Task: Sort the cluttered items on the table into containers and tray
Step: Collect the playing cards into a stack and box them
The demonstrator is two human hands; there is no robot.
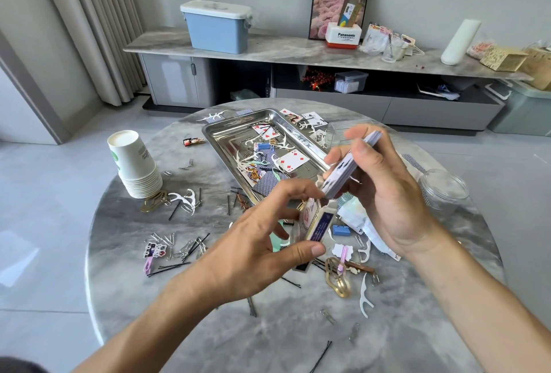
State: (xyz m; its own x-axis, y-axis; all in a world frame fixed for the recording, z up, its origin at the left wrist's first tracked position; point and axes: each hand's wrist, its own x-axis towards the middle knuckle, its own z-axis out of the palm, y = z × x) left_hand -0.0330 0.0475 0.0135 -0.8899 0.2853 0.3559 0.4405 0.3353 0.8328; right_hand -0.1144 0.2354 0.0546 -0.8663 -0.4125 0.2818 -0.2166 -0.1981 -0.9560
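A steel tray (269,122) is sitting at the far middle of the round marble table (125,253), holding a jumble of playing cards (291,161), white floss picks, a small blue clip and dark pins. The left hand (253,250) is gripping a card box (313,228) upright, thumb across its dark front and fingers curled over its open flap. The right hand (384,193) is pinching a thick deck (348,168) by its edges, tilting its lower end down to touch the box's mouth. A clear plastic jar (444,190) is standing at the right edge, just behind the right wrist, partly hidden by it. A stack of paper cups (135,163) is standing upside down on the left. Across the glossy grey tabletop, paper clips, black bobby pins (196,246), a gold hair clip (338,281), more floss picks and a blue clip (340,230) are lying loose. Behind the table a low cabinet is carrying a blue lidded bin (216,28).
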